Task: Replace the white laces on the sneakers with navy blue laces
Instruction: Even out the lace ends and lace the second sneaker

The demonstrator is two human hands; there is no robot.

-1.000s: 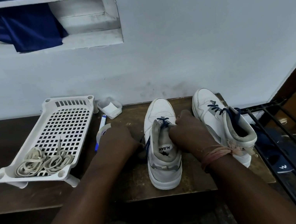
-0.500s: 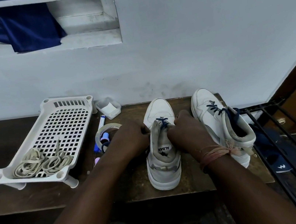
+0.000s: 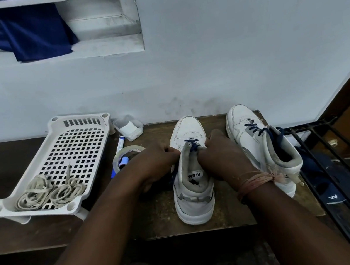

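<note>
While both my hands crowd the throat of the near sneaker [image 3: 193, 189], I judge the main risk to be a skipped or twisted eyelet: the navy lace [image 3: 191, 145] has only a crossing or two done up by the toe, and my knuckles hide the holes I am working. My left hand [image 3: 155, 165], on the left of that sneaker, has its fingers curled in tight at the tongue edge, seemingly pinching the lace, whose loose tail drops dark beside the shoe. My right hand [image 3: 219, 156], on the sneaker's right, has its fingers clamped on the tongue and collar. A hard tug from either side could pull the lace ends uneven or drag the shoe toward the bench [image 3: 12, 226] edge just behind its heel. By my count: two sneakers, the second sneaker [image 3: 261, 148] to the right of the first and already carrying a navy lace; two coiled white laces [image 3: 49, 194] in one white tray [image 3: 75, 143] well left of it; one tape roll [image 3: 127, 157], one marker [image 3: 120, 143] and one small clear tub [image 3: 128, 127] between tray and sneaker.
</note>
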